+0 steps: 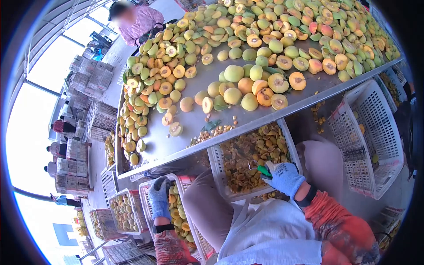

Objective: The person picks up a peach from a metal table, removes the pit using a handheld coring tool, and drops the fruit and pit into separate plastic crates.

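Note:
My right hand (285, 177), in a blue knitted glove, is closed around the green handle of a small tool (263, 170) with a thin, curved metal tip. It is over a white crate (217, 170) between my knees, which holds brownish-yellow fruit scraps (247, 159). My left hand (160, 196), gloved in blue with dark fingertips, is over the side of another crate (145, 194) at my left. Its fingers look loosely apart, with no fruit visible in them. Halved yellow-green stone fruit (179, 216), resembling peaches, fills that crate.
A metal table (194, 126) is heaped with halved fruit (265, 39); loose pits (216, 131) lie by its raised edge. A white crate (369, 137) is at right, a fruit-filled crate (126, 212) at left. Another person (137, 24) is across the table. Stacked crates (90, 77) stand behind.

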A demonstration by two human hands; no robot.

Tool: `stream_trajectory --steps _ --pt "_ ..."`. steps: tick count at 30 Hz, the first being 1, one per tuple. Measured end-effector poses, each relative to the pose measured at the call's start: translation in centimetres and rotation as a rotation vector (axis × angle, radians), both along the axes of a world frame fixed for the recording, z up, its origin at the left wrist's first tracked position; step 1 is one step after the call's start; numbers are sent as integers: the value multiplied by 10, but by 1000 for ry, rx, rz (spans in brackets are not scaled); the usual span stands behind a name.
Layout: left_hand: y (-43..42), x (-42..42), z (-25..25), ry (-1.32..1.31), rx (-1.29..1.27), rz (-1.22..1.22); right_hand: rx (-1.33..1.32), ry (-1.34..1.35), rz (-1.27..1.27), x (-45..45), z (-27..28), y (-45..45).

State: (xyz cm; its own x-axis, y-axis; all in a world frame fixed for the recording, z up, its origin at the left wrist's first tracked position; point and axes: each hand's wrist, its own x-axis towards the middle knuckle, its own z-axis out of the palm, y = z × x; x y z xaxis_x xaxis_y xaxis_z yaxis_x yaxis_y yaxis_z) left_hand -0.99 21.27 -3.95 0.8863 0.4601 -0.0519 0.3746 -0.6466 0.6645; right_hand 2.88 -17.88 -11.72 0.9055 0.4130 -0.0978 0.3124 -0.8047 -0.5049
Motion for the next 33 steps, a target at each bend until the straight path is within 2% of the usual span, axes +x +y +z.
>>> stream_trajectory --steps 2,3,5,8,10,11,12,14,15,17,18,20,22,24,25,26,28,29,31,32,33 --pt "20 6 -25 -253 -179 176 93 56 -21 4 3 -2" --pt "10 27 -17 -271 -146 142 119 81 -37 6 2 0" --pt "-24 84 -2 -205 -426 162 159 105 -29 11 -2 -1" --pt "-90 180 4 -67 -417 130 201 123 -56 13 -14 -4" --pt "-108 233 -22 -19 -225 1 131 90 -72 13 -20 -7" --pt "-122 252 -31 34 -192 10 130 95 -90 14 -21 -8" --pt "-146 254 -30 -24 -223 -16 151 84 -91 16 -21 -8" --pt "-150 274 -51 97 -171 86 190 60 -85 16 -21 -9" --pt "-150 272 -52 103 -174 84 186 65 -88 15 -24 -9" --pt "-134 254 -44 433 -419 -164 198 10 -28 11 -29 -5" --pt "-140 237 -42 380 -428 -219 200 3 -8 10 -29 -3" --pt "-120 215 -71 197 -212 -413 189 90 48 8 -24 -1" --pt "-126 190 -41 159 -278 -354 220 92 47 6 -7 2" --pt "-118 167 -25 -75 -865 -196 245 98 39 -1 10 2" --pt "-123 152 -13 -203 -1060 -205 293 35 -5 -5 17 3" --pt "-126 136 1 -217 -1064 -208 345 -28 -50 -9 25 5" --pt "-129 101 20 -106 -1398 -264 425 3 -62 -15 50 12" --pt "-128 88 17 -117 -1403 -258 509 43 -81 -18 63 17" --pt "-134 64 4 -46 -1848 -322 502 30 -62 -24 90 29" --pt "-146 51 -1 -59 -1860 -319 501 11 -52 -28 99 35" --pt "-164 36 -6 -299 -1520 -332 538 -220 -51 -32 92 44"
